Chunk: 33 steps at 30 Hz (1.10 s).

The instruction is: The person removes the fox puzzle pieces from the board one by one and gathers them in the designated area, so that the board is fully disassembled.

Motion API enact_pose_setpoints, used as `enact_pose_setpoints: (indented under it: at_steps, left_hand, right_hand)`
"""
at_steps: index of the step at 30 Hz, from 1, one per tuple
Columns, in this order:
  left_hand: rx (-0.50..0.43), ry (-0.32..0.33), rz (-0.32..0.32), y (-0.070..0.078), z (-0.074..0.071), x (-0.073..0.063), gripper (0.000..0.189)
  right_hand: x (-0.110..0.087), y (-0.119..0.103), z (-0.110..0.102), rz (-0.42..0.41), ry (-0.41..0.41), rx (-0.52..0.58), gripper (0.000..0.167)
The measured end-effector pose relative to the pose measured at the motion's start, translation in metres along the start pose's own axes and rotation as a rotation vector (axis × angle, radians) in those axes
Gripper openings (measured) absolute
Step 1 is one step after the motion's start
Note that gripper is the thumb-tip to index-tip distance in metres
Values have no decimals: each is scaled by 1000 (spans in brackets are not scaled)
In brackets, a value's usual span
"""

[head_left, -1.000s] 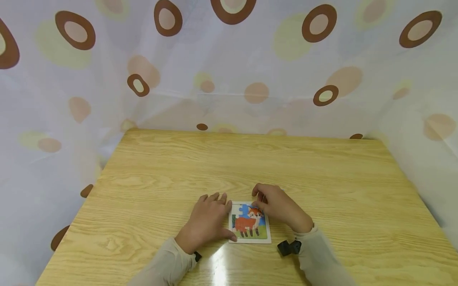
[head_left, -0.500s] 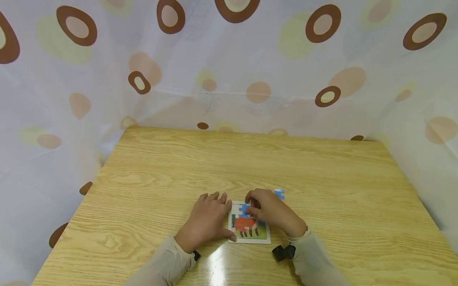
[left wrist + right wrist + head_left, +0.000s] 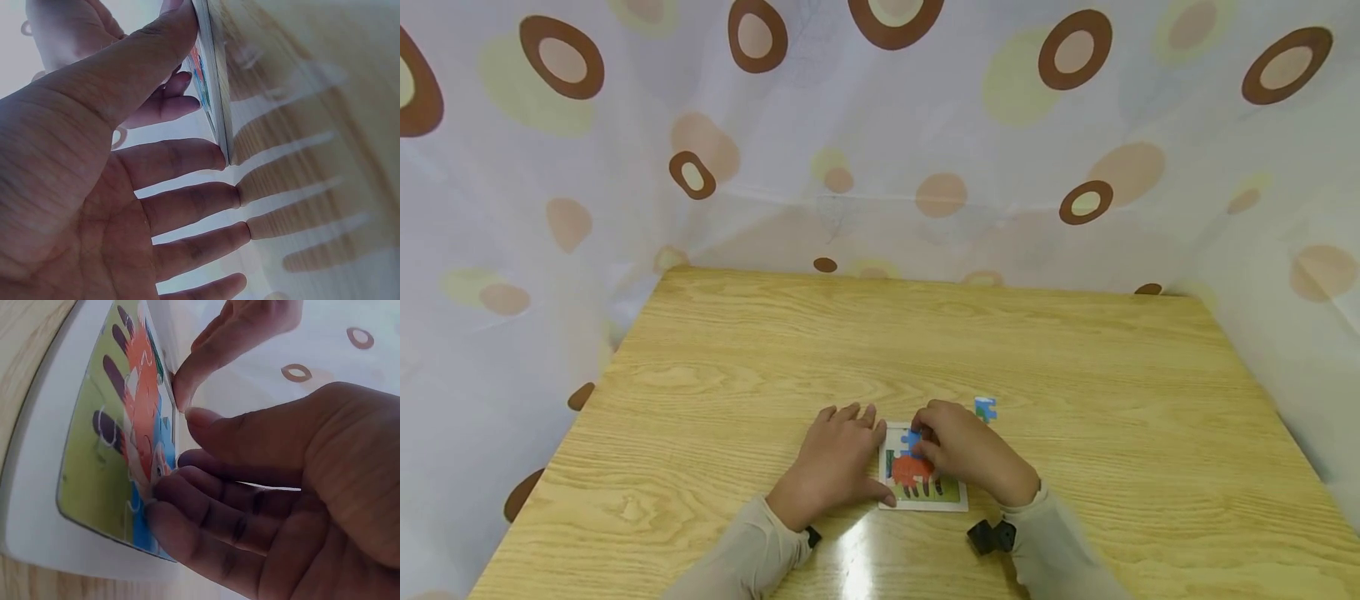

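A small fox jigsaw puzzle (image 3: 951,493) in a white frame lies on the table, its upper-left part showing a pale gap. My left hand (image 3: 835,467) lies along the frame's left side with fingers spread; the thumb touches the near-left corner and the index finger the far-left one. Over the fox's head is my right hand (image 3: 973,450), its fingertips touching the pieces in the right wrist view. No piece shows between that thumb and fingers, which stand apart. A loose blue and green jigsaw piece (image 3: 986,408) rests on the table just beyond the right hand.
The wooden table (image 3: 760,333) stretches out around the puzzle. A white curtain with brown and peach spots (image 3: 880,125) stands behind it and at both sides. A black wrist device (image 3: 991,537) sits at the right sleeve.
My right hand has moved left and slightly nearer over the puzzle, covering the fox's head. The loose piece, mostly hidden before, has come into view. The left hand stays in place.
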State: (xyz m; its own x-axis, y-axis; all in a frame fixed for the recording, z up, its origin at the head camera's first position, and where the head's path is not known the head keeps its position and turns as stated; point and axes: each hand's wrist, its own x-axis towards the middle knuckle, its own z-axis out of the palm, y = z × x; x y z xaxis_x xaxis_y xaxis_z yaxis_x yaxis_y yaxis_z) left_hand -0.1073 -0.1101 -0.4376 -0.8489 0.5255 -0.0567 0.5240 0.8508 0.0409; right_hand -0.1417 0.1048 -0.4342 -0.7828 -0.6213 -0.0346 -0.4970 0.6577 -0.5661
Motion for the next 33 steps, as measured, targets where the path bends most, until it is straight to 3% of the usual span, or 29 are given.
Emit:
enact_pose_setpoints:
  at_steps: [9, 18, 33]
  left_hand:
    - [25, 20, 2, 0, -2, 2, 98]
    - [20, -2, -1, 4, -1, 0, 97]
    - [35, -16, -16, 8, 1, 4, 98]
  right_hand:
    - [0, -1, -3, -14, 3, -16, 14]
    - [-3, 2, 5, 11, -11, 53, 20]
    - [-3, 7, 9, 33, 13, 35, 26]
